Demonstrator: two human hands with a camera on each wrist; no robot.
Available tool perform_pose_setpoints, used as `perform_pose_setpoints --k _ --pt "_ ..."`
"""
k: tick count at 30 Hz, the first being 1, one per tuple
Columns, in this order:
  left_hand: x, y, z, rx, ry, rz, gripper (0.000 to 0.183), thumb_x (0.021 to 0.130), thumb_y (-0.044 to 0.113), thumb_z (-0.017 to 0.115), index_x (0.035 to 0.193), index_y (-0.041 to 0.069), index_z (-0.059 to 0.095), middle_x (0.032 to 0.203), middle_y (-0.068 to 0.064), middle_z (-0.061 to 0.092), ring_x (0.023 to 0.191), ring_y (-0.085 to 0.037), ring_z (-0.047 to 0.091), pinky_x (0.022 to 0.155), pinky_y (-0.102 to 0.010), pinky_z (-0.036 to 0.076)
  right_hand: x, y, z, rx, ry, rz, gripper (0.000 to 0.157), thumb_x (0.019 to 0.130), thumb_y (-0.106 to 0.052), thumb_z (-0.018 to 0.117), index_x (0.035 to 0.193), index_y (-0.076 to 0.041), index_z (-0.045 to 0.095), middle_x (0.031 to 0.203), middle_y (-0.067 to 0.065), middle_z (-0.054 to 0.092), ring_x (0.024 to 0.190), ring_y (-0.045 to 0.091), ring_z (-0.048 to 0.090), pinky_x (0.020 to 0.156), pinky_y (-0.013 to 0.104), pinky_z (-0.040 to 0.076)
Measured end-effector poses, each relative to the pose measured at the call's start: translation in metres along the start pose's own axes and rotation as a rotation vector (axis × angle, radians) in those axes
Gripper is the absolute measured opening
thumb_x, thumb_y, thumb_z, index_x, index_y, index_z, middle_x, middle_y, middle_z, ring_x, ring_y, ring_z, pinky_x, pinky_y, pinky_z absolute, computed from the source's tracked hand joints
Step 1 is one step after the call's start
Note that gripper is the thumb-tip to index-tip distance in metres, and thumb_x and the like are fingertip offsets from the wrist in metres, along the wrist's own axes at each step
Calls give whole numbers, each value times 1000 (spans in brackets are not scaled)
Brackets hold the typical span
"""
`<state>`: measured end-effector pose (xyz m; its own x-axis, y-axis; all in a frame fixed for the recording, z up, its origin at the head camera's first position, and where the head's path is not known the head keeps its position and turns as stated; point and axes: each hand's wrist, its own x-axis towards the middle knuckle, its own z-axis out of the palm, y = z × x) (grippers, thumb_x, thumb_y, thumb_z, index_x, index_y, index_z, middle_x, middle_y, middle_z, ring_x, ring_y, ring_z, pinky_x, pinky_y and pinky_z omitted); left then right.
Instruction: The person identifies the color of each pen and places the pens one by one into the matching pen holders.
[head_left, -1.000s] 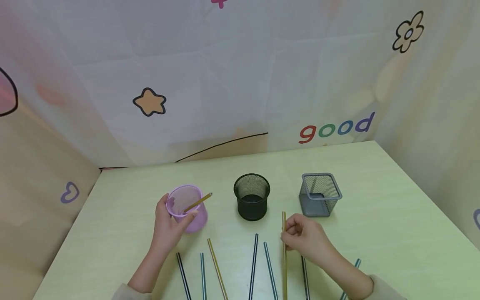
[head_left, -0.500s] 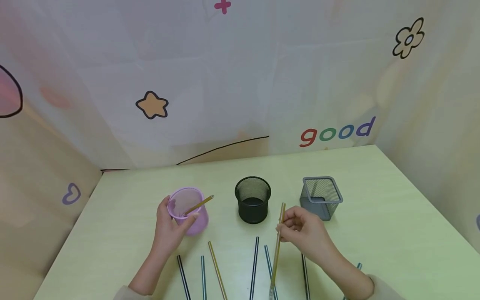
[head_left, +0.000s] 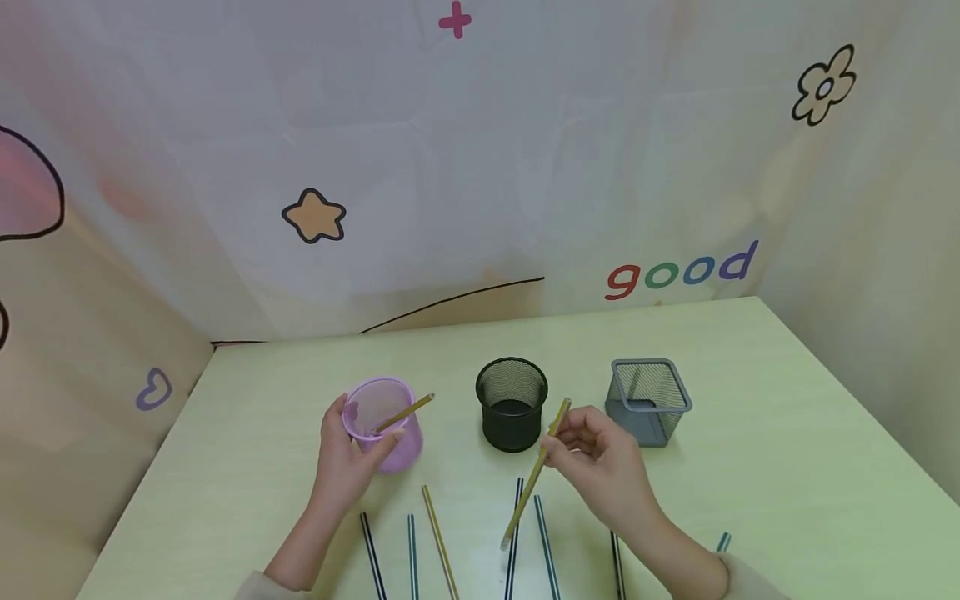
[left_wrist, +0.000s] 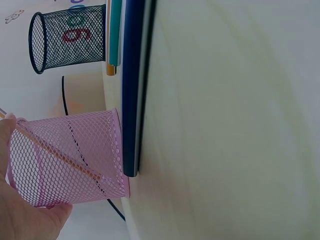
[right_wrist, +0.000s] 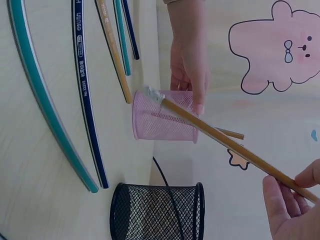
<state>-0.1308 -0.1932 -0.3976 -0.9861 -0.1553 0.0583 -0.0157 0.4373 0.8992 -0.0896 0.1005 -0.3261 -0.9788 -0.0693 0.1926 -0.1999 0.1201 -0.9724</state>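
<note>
My left hand [head_left: 347,458] grips the pink mesh pencil cup [head_left: 403,452] around its side, thumb near the rim. Inside leans a yellow pencil [head_left: 411,407], its upper end sticking out over the right of the rim. My right hand [head_left: 611,471] pinches a second yellow pencil [head_left: 527,492] near its upper end, above the table. That pencil slants down to the left, and its pale lower tip [right_wrist: 154,94] shows in the right wrist view. Between the hands, farther back, stands a black round mesh cup [head_left: 512,427].
A grey square mesh holder [head_left: 648,427] stands behind my right hand. Along the near side of the table lie several pencils, among them a dark blue pencil [head_left: 372,554], a teal pencil [head_left: 547,550] and a yellow pencil [head_left: 440,542]. A printed curtain [head_left: 480,183] hangs behind.
My right hand has lifted the yellow pencil from the table, moved it left and tilted it so its lower end swings left. My left hand keeps its hold on the pink cup.
</note>
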Motion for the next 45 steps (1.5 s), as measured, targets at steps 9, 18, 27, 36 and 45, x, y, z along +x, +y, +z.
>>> perform_pose_setpoints --k 9,18,27,36,45 --pt "1 -1 1 -10 5 3 96 80 23 77 146 -6 13 143 -28 28 133 -44 33 108 -56 32 2 -5 17 49 34 -52 14 79 11 66 90 9 57 80 5 65 72 7 64 66 26 58" --pt "-2 3 -1 -20 -4 8 98 80 26 77 146 -6 12 142 -28 28 132 -44 33 108 -58 31 5 -14 26 97 43 -103 13 81 11 64 92 9 56 85 17 64 75 8 65 69 23 58" --pt "-2 4 -1 -4 -4 4 98 80 25 77 146 -6 12 143 -29 28 132 -44 33 108 -58 31 7 -14 34 177 10 -253 12 84 11 61 91 11 52 88 0 65 78 8 65 70 22 57" --pt "-2 5 0 -1 0 -2 97 80 25 77 146 -6 13 143 -28 29 132 -44 33 108 -58 31 13 -10 45 261 60 -515 12 81 20 55 90 14 51 93 -5 68 85 8 67 72 16 54" --pt "-1 3 1 5 2 -12 96 80 26 77 146 -4 14 143 -26 29 132 -43 34 108 -57 33 19 -8 57 286 91 -630 16 79 23 54 92 16 51 97 -7 67 91 7 67 81 20 54"
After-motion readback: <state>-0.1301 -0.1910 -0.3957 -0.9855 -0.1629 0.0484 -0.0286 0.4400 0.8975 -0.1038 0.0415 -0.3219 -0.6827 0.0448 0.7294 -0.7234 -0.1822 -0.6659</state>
